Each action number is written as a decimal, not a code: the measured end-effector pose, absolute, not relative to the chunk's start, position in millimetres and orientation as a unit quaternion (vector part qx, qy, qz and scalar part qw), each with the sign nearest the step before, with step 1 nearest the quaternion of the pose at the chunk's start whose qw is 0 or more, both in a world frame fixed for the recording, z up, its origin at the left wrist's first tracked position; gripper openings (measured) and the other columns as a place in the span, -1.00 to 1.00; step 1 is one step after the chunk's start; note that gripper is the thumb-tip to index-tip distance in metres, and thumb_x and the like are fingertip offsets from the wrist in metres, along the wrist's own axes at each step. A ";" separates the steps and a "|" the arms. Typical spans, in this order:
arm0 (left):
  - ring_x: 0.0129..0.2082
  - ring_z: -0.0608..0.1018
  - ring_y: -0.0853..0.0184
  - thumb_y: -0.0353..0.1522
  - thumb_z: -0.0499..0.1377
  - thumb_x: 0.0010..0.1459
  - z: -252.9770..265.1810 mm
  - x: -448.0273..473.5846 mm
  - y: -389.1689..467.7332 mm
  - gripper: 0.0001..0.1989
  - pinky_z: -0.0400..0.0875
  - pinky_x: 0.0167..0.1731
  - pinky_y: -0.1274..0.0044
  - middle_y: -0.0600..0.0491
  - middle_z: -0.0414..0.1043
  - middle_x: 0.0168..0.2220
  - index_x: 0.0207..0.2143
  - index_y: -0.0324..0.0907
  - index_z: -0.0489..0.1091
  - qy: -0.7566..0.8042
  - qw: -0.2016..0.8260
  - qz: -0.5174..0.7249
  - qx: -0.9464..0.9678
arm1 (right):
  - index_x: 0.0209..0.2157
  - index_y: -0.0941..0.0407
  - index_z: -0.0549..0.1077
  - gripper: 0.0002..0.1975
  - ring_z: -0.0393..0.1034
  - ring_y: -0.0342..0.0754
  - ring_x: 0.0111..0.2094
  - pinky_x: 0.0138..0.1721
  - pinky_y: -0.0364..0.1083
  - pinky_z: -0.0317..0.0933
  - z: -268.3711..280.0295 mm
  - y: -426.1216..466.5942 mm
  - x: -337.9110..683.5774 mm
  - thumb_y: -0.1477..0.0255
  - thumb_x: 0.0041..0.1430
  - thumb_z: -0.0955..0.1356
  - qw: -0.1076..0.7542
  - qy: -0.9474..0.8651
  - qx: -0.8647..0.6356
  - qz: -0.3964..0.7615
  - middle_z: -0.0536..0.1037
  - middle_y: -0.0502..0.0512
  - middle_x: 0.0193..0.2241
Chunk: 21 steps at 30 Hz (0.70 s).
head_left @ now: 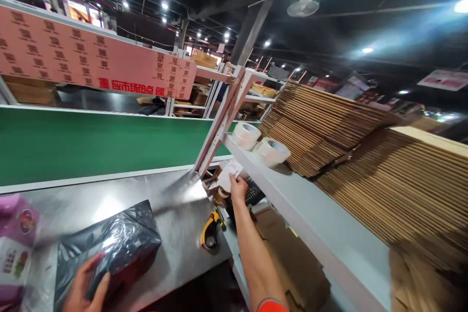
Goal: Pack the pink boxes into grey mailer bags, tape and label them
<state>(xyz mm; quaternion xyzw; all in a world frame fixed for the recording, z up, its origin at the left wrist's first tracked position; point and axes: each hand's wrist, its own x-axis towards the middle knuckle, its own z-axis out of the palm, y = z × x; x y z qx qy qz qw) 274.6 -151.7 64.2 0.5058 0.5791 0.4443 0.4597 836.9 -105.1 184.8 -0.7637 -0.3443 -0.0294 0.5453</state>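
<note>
The right hand (239,188) pinches a white paper slip (226,175). Well to its left, the black plastic-wrapped box (126,234) lies on the metal surface (177,204), long side slanting away; the left hand (87,285), fingers spread, is nearer.

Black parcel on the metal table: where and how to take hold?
Probably the black parcel's two long sides near its right end, from above: it's boxy and lies flat, the left hand is over its left part, and a purple container stands further left.
</note>
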 end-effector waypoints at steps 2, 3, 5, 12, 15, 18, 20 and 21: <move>0.32 0.57 -0.23 0.27 0.40 -0.06 86.0 289.0 -159.5 -0.23 0.39 0.44 -0.05 -0.14 0.65 0.18 0.03 -0.03 0.55 0.564 0.494 0.439 0.495 | -0.43 0.15 0.62 -0.26 0.43 0.07 -0.44 -0.39 -0.01 0.31 173.0 -106.8 794.9 -0.28 0.21 0.31 0.526 -0.423 -0.738 0.009 0.63 0.20 -0.52; 0.27 0.61 -0.20 0.26 0.41 -0.06 100.3 296.2 -163.1 -0.26 0.47 0.38 0.00 -0.13 0.68 0.13 0.00 -0.03 0.58 0.553 0.510 0.431 0.498 | -0.45 0.14 0.61 -0.33 0.40 0.02 -0.47 -0.41 -0.03 0.29 165.1 -109.9 768.0 -0.21 0.25 0.35 0.513 -0.468 -0.719 0.025 0.60 0.13 -0.54; 0.16 0.69 -0.12 0.24 0.39 0.02 131.2 309.9 -167.7 -0.31 0.59 0.25 0.12 -0.11 0.72 0.06 -0.02 -0.06 0.64 0.514 0.551 0.404 0.518 | -0.47 0.11 0.60 -0.50 0.41 -0.03 -0.45 -0.36 -0.05 0.29 149.6 -121.4 708.5 -0.01 0.32 0.42 0.491 -0.556 -0.670 0.041 0.59 0.07 -0.52; -0.13 0.70 0.11 0.28 0.44 -0.04 186.4 324.9 -161.0 -0.23 0.59 -0.20 0.42 -0.14 0.73 -0.20 -0.14 -0.22 0.71 0.417 0.717 0.351 0.435 | -0.01 0.05 0.64 -0.64 0.51 0.03 -0.21 -0.20 0.00 0.37 150.1 -181.6 559.4 0.63 0.31 0.32 0.404 -0.775 -0.465 -0.141 0.69 0.15 -0.20; -0.30 0.63 0.25 0.19 0.56 -0.19 181.2 312.3 -164.0 -0.33 0.54 -0.26 0.47 -0.05 0.65 -0.34 -0.36 -0.22 0.65 0.411 0.749 0.342 0.391 | 0.02 0.01 0.64 -0.60 0.51 0.04 -0.24 -0.25 0.00 0.37 155.4 -202.9 533.7 0.64 0.29 0.32 0.398 -0.769 -0.478 -0.145 0.68 0.13 -0.23; -0.45 0.50 0.36 0.12 0.60 -0.25 171.0 295.6 -169.9 -0.40 0.49 -0.31 0.49 0.05 0.55 -0.47 -0.48 -0.21 0.59 0.418 0.757 0.309 0.397 | -0.01 0.00 0.67 -0.59 0.53 0.05 -0.23 -0.25 0.01 0.41 146.4 -229.8 518.3 0.65 0.28 0.32 0.395 -0.748 -0.520 -0.122 0.68 0.12 -0.22; -0.48 0.46 0.38 0.11 0.59 -0.24 163.5 284.9 -174.8 -0.42 0.47 -0.32 0.49 0.09 0.49 -0.51 -0.52 -0.19 0.57 0.419 0.762 0.279 0.408 | -0.04 0.02 0.68 -0.64 0.56 0.04 -0.21 -0.24 0.01 0.44 135.0 -253.8 511.1 0.64 0.32 0.34 0.388 -0.730 -0.549 -0.122 0.70 0.12 -0.20; -0.47 0.46 0.37 0.11 0.58 -0.24 159.3 280.0 -177.5 -0.42 0.47 -0.32 0.49 0.10 0.48 -0.52 -0.52 -0.19 0.56 0.418 0.766 0.262 0.412 | -0.05 0.02 0.68 -0.67 0.57 0.03 -0.20 -0.23 0.01 0.45 129.0 -267.7 508.0 0.64 0.35 0.35 0.383 -0.721 -0.565 -0.122 0.71 0.12 -0.20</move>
